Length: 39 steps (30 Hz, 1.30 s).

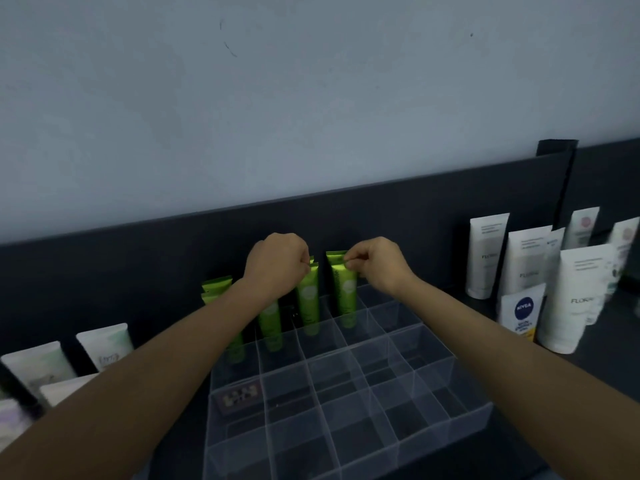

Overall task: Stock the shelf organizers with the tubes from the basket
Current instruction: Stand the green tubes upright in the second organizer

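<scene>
A clear stepped organizer (349, 393) with many square compartments sits on the dark shelf. Several green tubes stand upright in its back row. My left hand (277, 263) pinches the top of one green tube (308, 296) in the back row. My right hand (377, 263) pinches the crimped top of another green tube (344, 289) just to the right. More green tubes (216, 289) stand further left, partly hidden by my left forearm. The basket is out of view.
White tubes (486, 254) and a Nivea tube (521, 315) stand at the right on the shelf. Pale tubes (105, 344) stand at the left. A dark back panel (138, 258) rises behind the organizer, below a grey wall. The organizer's front rows hold nothing.
</scene>
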{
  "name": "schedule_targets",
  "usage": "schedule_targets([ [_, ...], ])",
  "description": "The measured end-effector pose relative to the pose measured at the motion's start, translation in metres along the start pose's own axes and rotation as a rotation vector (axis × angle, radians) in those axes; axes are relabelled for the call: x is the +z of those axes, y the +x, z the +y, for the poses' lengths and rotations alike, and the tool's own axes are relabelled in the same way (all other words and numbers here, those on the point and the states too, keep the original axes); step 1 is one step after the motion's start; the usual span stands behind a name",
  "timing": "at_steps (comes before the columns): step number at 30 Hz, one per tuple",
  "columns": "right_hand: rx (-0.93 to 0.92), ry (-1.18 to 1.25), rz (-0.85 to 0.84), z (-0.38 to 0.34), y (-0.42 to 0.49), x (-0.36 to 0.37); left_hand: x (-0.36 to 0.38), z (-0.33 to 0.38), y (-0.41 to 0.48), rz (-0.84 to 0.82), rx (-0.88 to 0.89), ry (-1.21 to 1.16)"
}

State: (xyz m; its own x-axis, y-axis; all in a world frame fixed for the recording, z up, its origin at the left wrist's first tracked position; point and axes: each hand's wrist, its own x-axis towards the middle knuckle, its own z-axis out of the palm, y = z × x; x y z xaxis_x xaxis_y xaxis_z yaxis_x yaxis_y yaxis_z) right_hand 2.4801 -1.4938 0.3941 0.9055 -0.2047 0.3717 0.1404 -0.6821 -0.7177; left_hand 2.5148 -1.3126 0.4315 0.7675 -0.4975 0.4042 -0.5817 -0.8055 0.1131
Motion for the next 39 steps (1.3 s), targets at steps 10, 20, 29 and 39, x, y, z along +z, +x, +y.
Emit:
schedule_targets([
  [10, -0.034, -0.079, 0.028, -0.002, -0.004, -0.002, -0.004, 0.004, -0.004, -0.034, 0.014, 0.114],
  [20, 0.002, -0.125, 0.187, -0.02, -0.068, -0.047, -0.023, 0.04, -0.045, 0.04, 0.096, -0.022],
  [29, 0.199, -0.166, 0.233, 0.005, -0.21, -0.11, 0.002, 0.144, -0.116, 0.032, 0.314, -0.3],
  [39, 0.62, -0.317, 0.052, 0.126, -0.404, -0.123, 0.109, 0.249, -0.218, -0.311, 0.473, -0.37],
])
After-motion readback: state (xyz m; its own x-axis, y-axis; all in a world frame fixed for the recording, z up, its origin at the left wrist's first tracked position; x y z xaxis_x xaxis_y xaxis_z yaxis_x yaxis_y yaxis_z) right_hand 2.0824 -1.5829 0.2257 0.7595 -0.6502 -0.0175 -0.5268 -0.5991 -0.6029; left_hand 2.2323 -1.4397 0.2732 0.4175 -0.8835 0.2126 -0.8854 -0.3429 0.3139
